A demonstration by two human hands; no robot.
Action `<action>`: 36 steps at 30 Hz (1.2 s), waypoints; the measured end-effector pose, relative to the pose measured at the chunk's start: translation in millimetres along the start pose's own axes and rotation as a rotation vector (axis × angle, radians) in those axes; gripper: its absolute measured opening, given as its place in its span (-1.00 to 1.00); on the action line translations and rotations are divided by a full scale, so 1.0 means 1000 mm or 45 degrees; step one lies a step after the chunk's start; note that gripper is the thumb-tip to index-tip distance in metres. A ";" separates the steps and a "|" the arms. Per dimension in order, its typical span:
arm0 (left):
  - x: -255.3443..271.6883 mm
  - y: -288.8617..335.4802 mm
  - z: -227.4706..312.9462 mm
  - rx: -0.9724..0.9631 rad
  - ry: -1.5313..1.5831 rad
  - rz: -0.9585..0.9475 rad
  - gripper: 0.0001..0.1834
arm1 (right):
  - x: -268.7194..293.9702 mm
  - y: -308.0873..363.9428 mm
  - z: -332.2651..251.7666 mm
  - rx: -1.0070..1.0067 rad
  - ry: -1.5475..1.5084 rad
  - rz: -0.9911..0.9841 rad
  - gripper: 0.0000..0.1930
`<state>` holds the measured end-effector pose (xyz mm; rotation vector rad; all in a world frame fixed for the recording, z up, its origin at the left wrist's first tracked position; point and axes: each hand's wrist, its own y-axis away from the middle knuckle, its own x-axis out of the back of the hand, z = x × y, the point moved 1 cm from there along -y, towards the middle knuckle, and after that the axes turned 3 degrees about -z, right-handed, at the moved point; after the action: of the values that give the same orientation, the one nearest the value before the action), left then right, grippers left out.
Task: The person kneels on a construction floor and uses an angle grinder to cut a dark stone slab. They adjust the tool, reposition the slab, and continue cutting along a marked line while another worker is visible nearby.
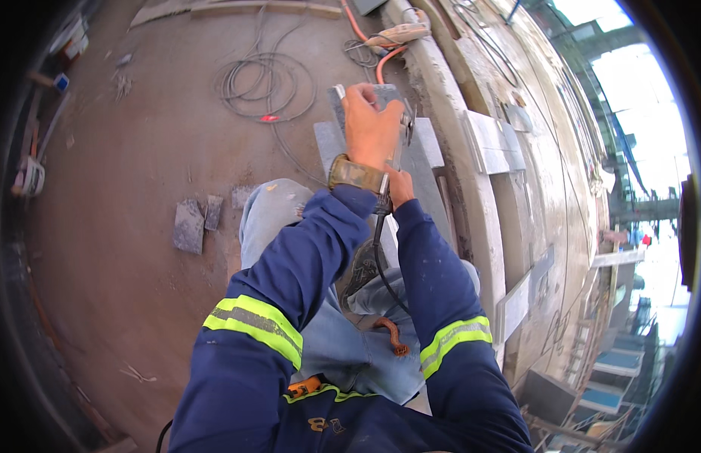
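Slab (387, 93) must lie firm while my right hand (399, 187) grips the corded tool (383, 202) level; what my left hand (367, 130) holds, I cannot tell

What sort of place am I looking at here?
Probably a construction site or stone-working yard, though I can't be certain: broken grey slab pieces lie on a dusty brown floor, and the worker wears reflective sleeve bands.
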<state>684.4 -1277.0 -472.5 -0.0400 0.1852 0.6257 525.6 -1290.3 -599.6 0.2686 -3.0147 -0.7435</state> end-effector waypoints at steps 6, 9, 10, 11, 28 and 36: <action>-0.008 0.084 0.039 -0.544 -0.332 -0.586 -0.08 | 0.004 0.155 -0.058 0.832 0.168 0.049 -0.49; -0.002 0.129 0.074 -0.780 -0.401 -0.600 -0.16 | 0.001 0.207 -0.058 1.159 0.487 0.294 -0.40; 0.001 0.138 0.084 -0.797 -0.401 -0.596 -0.18 | -0.002 0.223 -0.058 1.192 0.576 0.357 -0.38; 0.001 0.150 0.091 -0.789 -0.384 -0.604 -0.19 | 0.001 0.238 -0.055 1.128 0.620 0.374 -0.37; 0.047 0.148 0.021 -0.656 -0.405 -0.455 -0.09 | 0.009 0.255 -0.024 0.804 0.918 0.021 -0.32; 0.041 0.156 0.017 -0.620 -0.178 -0.837 -0.13 | 0.059 0.223 -0.077 1.019 0.282 0.276 -0.67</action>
<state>628.1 -1125.1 -460.6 -0.5057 -0.1212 0.0033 436.5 -1141.5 -429.2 0.0211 -2.8847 0.4975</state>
